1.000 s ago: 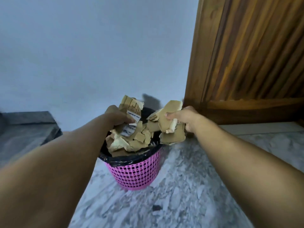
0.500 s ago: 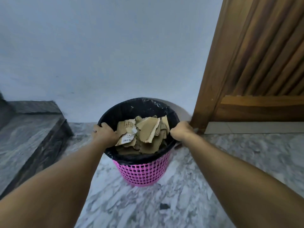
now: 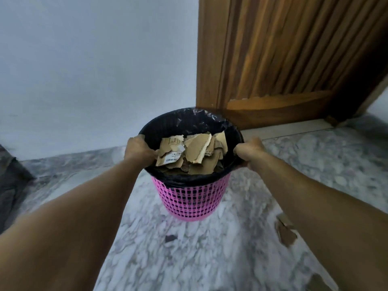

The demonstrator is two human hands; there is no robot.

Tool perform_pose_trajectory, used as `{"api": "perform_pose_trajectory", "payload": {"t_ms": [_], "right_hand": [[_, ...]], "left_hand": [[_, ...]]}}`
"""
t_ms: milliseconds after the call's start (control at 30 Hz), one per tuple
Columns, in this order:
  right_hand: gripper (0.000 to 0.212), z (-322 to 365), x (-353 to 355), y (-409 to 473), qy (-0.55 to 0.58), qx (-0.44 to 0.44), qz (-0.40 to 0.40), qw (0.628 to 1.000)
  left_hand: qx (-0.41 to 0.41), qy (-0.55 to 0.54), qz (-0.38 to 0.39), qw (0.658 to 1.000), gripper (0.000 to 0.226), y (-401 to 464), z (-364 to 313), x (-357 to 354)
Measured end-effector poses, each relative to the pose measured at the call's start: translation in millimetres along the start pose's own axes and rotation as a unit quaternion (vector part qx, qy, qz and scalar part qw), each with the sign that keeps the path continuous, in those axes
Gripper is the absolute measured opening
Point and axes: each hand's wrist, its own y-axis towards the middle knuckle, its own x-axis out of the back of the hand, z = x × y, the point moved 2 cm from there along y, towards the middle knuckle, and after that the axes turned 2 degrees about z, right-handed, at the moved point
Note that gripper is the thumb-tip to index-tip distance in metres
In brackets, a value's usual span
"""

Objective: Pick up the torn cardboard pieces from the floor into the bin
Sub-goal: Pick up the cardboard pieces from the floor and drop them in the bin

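A pink mesh bin (image 3: 192, 202) with a black liner stands on the marble floor near the wall. Several torn brown cardboard pieces (image 3: 195, 153) fill its top, one with a white barcode label. My left hand (image 3: 137, 151) grips the bin's left rim. My right hand (image 3: 249, 152) grips the right rim. Torn cardboard pieces (image 3: 285, 233) lie on the floor beside my right forearm, and another piece (image 3: 320, 283) lies at the bottom right.
A wooden door (image 3: 294, 55) stands behind the bin on the right, a pale wall on the left. A dark stone step (image 3: 10, 185) is at the far left. A small dark scrap (image 3: 171, 238) lies on the floor in front of the bin.
Both hands dropped the cardboard they held into the bin, then closed on its rim. The view has shifted, bringing floor pieces into sight at the right.
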Motion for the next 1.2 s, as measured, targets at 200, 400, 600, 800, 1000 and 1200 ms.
{"api": "perform_pose_trajectory", "payload": {"t_ms": [200,400,600,800,1000,1200], "right_hand": [[0.016,-53,115,18,0.033,-0.023,-0.064,0.997],[0.028,-112,192,43,0.065,-0.038,-0.104,0.992],[0.021,-134,214,36,0.119,-0.008,-0.061,0.991],[0.048,-159,233,21,0.145,-0.021,-0.004,0.989],[0.044,-213,281,-6,0.071,-0.070,-0.001,0.995],[0.041,-300,317,-38,-0.001,-0.157,-0.008,0.988]], "left_hand": [[-0.054,-0.060,0.040,0.996,0.047,-39,-83,-78],[-0.093,-0.089,0.054,0.990,0.049,-56,-133,-145],[-0.109,0.010,0.027,0.994,0.052,-58,-146,-183],[-0.205,0.191,-0.031,0.959,0.049,-83,-176,-207],[-0.469,0.189,-0.014,0.863,0.046,-154,-236,-248],[-0.681,0.236,0.073,0.690,0.049,-244,-242,-328]]}}
